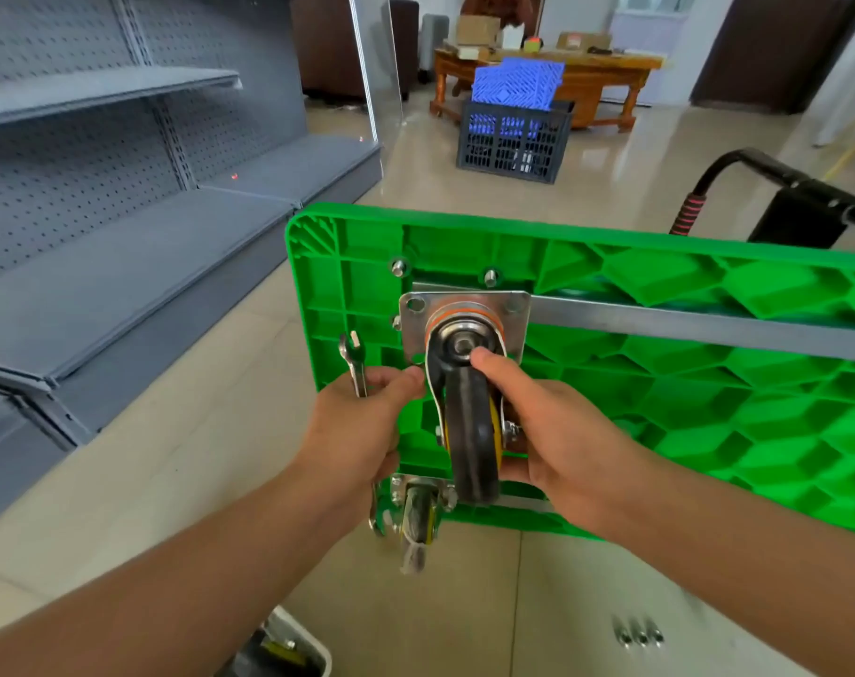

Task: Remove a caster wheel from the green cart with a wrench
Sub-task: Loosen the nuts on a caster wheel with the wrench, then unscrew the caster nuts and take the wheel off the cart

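Against green cart (611, 295): right hand (552, 422) grips caster wheel (469, 432); left hand (362, 427) holds wrench (354, 359).

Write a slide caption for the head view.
Right hand grips black caster wheel on green plastic cart; left hand holds steel wrench.

A shop or storeroom interior, not yet stocked, is suggested. Grey retail gondola shelving (122, 197) with perforated back panels is seen at left on a glossy tiled floor (464, 178). Beyond it, a dark plastic crate (513, 144) holding blue crates (516, 83) is set before a carved wooden table (606, 78) loaded with cardboard boxes (479, 29).
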Motion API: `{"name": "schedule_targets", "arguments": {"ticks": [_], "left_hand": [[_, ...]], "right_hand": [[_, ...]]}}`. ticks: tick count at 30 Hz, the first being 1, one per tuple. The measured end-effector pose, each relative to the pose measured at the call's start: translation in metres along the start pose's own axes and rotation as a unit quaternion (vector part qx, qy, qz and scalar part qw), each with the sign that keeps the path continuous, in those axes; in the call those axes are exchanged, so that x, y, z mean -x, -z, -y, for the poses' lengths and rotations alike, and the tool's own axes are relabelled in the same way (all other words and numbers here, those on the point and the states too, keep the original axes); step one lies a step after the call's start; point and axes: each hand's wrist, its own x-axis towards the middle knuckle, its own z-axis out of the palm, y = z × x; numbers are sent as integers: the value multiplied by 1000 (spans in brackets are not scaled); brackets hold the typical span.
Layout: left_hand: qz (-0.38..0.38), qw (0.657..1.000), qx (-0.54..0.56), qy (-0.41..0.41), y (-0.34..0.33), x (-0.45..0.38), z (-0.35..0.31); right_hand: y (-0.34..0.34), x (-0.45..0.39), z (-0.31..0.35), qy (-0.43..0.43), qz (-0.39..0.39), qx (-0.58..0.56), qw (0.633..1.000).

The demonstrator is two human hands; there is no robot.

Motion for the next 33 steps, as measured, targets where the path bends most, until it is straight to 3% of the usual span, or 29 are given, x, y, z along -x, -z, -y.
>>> {"name": "schedule_targets", "arguments": {"ticks": [7,14,18,25,30,33], "left_hand": [[18,994,-111,-13,-30,4,57],[81,963,-257,14,-90,14,143],[148,918,-368,15,-122,12,191],[281,825,-488,-52,-152,11,270],[313,749,-574,-108,-160,-1,302],[309,741,-586,-106,-165,-8,306]], "right_hand": [[53,16,-35,-54,-49,2,997],[126,32,-103,-144,-117,5,983],[165,45,-138,-193,-143,13,971],[220,78,-194,-278,-149,31,948],[241,81,-231,-370,-153,23,916],[248,79,-246,-438,-150,-4,886]]}}
